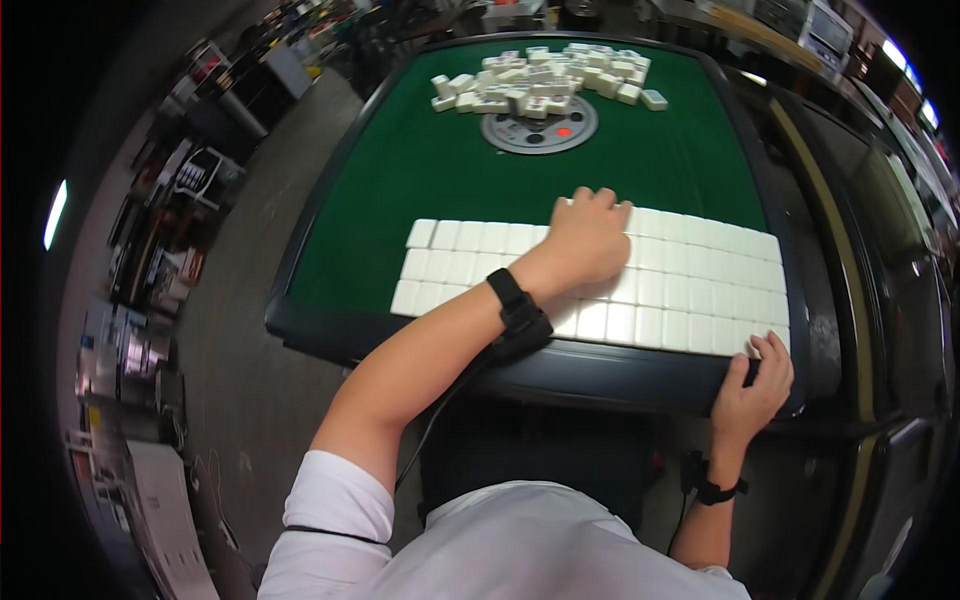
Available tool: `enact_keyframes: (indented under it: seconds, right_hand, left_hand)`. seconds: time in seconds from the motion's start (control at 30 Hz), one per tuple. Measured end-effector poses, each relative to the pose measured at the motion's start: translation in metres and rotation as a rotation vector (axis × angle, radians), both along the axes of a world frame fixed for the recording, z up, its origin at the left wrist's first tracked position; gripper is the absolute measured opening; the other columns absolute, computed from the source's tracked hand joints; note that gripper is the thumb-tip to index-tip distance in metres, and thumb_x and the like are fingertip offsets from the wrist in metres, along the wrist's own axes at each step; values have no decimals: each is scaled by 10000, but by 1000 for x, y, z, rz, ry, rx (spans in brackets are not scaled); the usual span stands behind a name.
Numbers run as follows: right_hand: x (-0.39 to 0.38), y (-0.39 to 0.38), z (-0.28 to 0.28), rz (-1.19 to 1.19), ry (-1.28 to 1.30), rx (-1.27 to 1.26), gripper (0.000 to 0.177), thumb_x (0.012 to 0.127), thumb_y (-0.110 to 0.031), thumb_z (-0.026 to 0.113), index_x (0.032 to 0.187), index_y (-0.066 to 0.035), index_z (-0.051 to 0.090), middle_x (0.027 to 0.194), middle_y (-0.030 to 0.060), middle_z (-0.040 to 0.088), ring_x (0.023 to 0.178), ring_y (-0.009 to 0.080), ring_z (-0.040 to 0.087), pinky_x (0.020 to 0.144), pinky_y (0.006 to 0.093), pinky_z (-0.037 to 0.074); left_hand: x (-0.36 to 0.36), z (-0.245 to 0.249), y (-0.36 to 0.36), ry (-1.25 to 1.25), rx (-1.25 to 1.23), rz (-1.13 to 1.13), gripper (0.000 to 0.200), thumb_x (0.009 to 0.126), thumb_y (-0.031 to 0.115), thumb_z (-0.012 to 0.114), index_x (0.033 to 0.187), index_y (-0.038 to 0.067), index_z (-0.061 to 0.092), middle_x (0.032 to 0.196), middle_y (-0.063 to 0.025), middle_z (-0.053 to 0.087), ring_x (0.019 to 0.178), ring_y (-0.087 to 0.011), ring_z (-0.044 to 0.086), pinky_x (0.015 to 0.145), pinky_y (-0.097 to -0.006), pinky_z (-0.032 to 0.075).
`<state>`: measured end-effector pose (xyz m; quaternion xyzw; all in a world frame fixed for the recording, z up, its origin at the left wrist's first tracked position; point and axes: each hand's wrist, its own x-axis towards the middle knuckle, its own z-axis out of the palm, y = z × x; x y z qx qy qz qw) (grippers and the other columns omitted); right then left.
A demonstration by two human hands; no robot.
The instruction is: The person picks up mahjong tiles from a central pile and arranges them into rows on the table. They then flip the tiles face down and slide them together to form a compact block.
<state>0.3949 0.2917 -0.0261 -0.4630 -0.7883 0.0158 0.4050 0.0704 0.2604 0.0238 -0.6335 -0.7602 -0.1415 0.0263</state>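
Observation:
White mahjong tiles [690, 285] lie face down in three long rows along the near side of the green table top [400, 170]. My left hand [588, 235] rests over the middle of the farthest row, fingers bent and touching tiles there; its palm hides part of the rows, and I cannot make out whether it grips one. At the near right corner of the rows, my right hand [757, 385] touches the end of the nearest row, thumb and fingers apart, holding nothing visible.
A loose heap of tiles [540, 80] lies at the table's far side, beside a round centre panel [540, 130] with a red spot. A dark raised rim [600, 375] borders the table. Dark furniture [850, 250] stands close on the right; shelves and clutter line the left.

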Motion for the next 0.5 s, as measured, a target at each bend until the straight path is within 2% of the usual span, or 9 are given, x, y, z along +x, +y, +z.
enact_keyframes:
  seconds: [0.07,0.13,0.2,0.23,0.3,0.37,0.4,0.5]
  right_hand:
    - [1,1,-1,14,-2,6,330,973,-232,658,1241,-51,719,1430,155,666,1343,383,585,1150,503,411]
    - [2,0,0,18,-3,0,337,987,-220,639,1262,-39,712,1450,156,658,1362,381,573,1174,503,395]
    - [1,-1,-1,11,-5,-1,336,992,-220,635,1267,-41,710,1458,156,655,1367,379,568,1176,501,391]
    - [1,-1,0,4,-4,6,335,997,-219,632,1272,-44,708,1465,155,651,1372,377,564,1179,498,387]
    - [0,-3,1,4,-6,-6,337,1005,-220,626,1284,-47,702,1477,154,645,1377,374,558,1183,498,381]
    - [-2,-3,2,-10,-13,-7,339,1015,-235,623,1289,-49,700,1473,155,649,1377,376,560,1179,498,385]
    - [-2,-3,2,-8,-13,-6,339,1015,-235,623,1289,-49,700,1473,155,649,1377,376,560,1179,498,385]
    - [-2,0,0,-4,-10,11,340,1026,-253,624,1291,-54,698,1465,154,655,1374,374,565,1171,499,394]
  left_hand:
    - [-5,-5,-17,15,5,3,473,941,173,565,1373,43,706,1345,-199,703,1236,-463,641,1038,-574,541]
    - [-10,-7,-34,154,277,-67,474,954,191,579,1387,45,700,1440,-214,678,1316,-468,622,1117,-570,503]
    - [-40,10,-55,50,247,-12,474,961,197,593,1395,37,694,1522,-229,631,1398,-449,580,1185,-554,456]
    - [-61,24,-73,-36,222,37,474,955,193,614,1394,33,692,1504,-221,640,1392,-419,583,1202,-541,443]
    - [-102,45,-111,-8,168,189,445,959,178,561,1344,19,719,1387,-219,695,1288,-442,630,1160,-517,482]
    - [-144,46,-143,-76,38,417,442,989,220,494,1287,7,743,1311,-232,713,1231,-421,659,1109,-487,508]
    - [-165,41,-157,-155,-30,442,442,1007,235,479,1271,4,749,1272,-228,735,1208,-408,678,1084,-479,521]
    - [-180,37,-178,-476,-160,466,400,1003,191,493,1208,-10,771,1088,-149,772,988,-267,716,950,-391,550]
